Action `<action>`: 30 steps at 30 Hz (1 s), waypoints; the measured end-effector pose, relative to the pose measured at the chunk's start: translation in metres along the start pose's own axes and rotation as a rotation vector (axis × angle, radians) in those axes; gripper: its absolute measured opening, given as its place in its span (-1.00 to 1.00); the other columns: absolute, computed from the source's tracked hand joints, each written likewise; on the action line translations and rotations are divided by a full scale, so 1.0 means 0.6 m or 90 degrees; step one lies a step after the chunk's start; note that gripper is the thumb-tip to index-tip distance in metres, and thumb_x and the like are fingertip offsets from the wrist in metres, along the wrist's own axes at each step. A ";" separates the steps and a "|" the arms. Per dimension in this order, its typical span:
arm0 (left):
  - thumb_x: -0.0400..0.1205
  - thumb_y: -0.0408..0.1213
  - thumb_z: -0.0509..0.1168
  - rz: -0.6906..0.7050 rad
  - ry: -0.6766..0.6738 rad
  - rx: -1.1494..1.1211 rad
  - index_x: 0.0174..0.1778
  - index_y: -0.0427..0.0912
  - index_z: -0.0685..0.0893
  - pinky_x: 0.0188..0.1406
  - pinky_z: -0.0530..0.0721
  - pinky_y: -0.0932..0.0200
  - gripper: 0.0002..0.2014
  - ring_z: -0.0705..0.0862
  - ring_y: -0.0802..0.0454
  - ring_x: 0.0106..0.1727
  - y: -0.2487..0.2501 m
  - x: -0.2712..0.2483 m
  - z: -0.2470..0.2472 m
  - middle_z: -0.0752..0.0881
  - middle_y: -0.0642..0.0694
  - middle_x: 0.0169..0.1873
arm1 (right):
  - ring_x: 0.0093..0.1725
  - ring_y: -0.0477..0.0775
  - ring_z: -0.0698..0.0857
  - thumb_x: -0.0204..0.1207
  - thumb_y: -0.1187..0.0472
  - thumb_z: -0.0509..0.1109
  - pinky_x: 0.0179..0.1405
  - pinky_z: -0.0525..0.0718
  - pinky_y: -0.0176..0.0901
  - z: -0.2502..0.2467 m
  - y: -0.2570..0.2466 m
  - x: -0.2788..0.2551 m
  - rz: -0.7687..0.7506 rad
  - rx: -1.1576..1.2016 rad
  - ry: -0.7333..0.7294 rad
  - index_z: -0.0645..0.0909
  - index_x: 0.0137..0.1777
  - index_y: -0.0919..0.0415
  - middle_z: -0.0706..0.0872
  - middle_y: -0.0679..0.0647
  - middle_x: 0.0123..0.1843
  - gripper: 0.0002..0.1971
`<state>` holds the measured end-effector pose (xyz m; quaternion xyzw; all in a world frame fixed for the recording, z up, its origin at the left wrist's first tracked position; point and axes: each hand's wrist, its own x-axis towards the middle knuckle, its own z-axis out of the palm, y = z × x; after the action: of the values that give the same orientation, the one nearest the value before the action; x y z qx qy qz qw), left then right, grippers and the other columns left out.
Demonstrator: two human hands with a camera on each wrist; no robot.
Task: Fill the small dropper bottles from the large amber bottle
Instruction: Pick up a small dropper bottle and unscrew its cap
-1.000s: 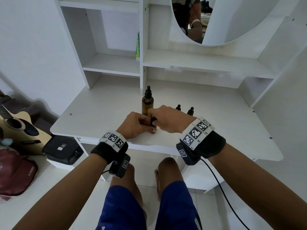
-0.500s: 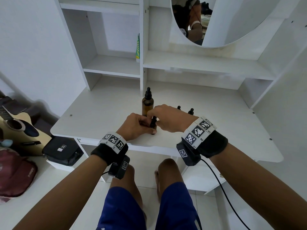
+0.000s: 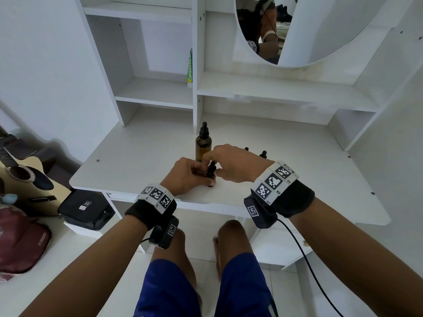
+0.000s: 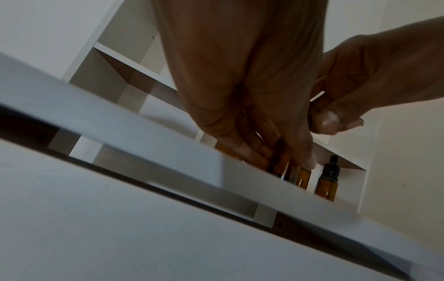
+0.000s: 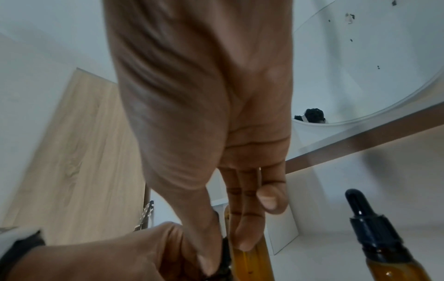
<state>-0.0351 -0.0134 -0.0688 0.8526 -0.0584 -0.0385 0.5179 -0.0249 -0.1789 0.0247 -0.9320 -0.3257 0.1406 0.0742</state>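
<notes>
Near the table's front edge, left hand (image 3: 186, 176) grips the light, fragile glass bottle (image 3: 210, 177) while right hand (image 3: 233, 164) pinches its ribbed cap.

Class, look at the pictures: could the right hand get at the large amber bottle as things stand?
Probably yes: the large bottle stands capped just behind the right hand, nothing between them, but that hand now pinches a small bottle's cap.
</notes>
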 end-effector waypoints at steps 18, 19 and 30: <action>0.34 -0.31 0.65 0.007 0.003 0.010 -0.12 -0.16 0.87 -0.24 0.61 0.49 -0.78 0.76 0.28 -0.29 -0.003 0.005 0.001 0.85 0.00 -0.28 | -0.08 0.17 0.66 0.62 0.02 0.35 -0.23 0.50 -0.08 0.009 -0.008 0.009 0.033 -0.067 0.020 0.59 0.19 0.18 0.61 0.12 0.02 -0.73; 0.34 -0.31 0.65 0.007 0.002 0.013 -0.13 -0.15 0.87 -0.24 0.60 0.50 -0.79 0.76 0.29 -0.29 -0.003 0.005 0.001 0.85 0.02 -0.28 | -0.08 0.18 0.67 0.64 0.05 0.33 -0.24 0.50 -0.07 0.009 -0.009 0.011 0.032 -0.072 0.018 0.61 0.17 0.20 0.63 0.15 0.04 -0.75; 0.30 -0.24 0.68 -0.019 0.006 0.009 -0.07 -0.11 0.88 0.06 0.70 0.28 -0.71 0.82 0.13 -0.08 -0.011 0.010 0.000 0.86 0.02 -0.16 | -0.20 0.04 0.66 0.57 0.15 0.33 -0.34 0.66 -0.20 -0.042 -0.001 -0.017 0.012 -0.007 0.098 0.61 0.11 0.13 0.67 0.08 -0.01 -0.84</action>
<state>-0.0287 -0.0114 -0.0745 0.8572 -0.0438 -0.0416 0.5114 -0.0249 -0.1859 0.0510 -0.9434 -0.3113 0.0672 0.0926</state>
